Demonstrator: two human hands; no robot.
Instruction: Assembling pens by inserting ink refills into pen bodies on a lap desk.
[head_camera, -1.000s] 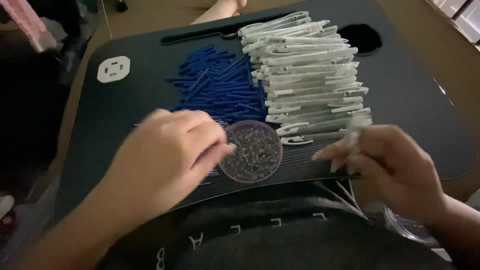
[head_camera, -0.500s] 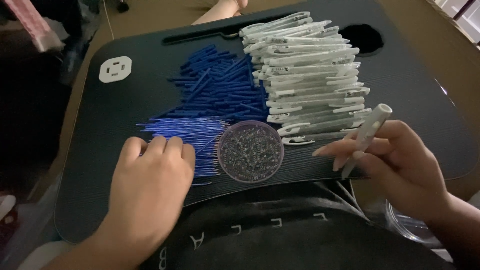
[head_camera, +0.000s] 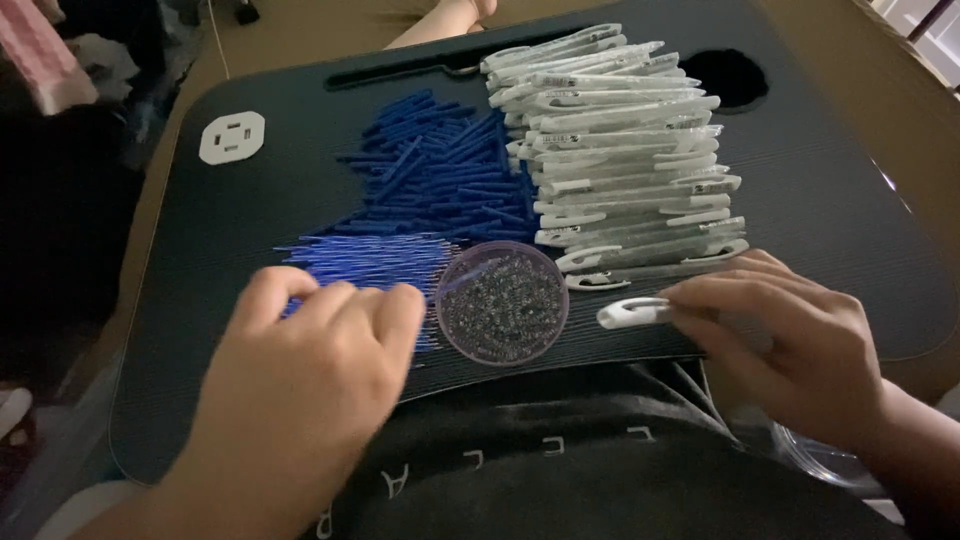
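Note:
My left hand (head_camera: 310, 370) rests palm down on the black lap tray (head_camera: 250, 220), its fingertips on a fan of thin blue refills (head_camera: 370, 262). Whether it pinches one is hidden. My right hand (head_camera: 790, 345) lies at the tray's near right edge, fingers closed around a white pen barrel (head_camera: 635, 313) that lies flat and points left. Between the hands sits a small round clear dish (head_camera: 502, 302) full of tiny metal springs. Behind it lie a heap of blue pen parts (head_camera: 440, 180) and a stack of white pen barrels (head_camera: 620, 150).
A white socket-shaped sticker (head_camera: 232, 137) sits on the tray's far left. A round cup hole (head_camera: 725, 78) and a long slot (head_camera: 400, 70) are at the tray's back edge. A clear plastic bag (head_camera: 810, 455) lies by my right wrist. Cardboard surrounds the tray.
My left hand slid from over the spring dish down and left onto the thin blue refills. My right hand lowered the white barrel from upright to flat on the tray.

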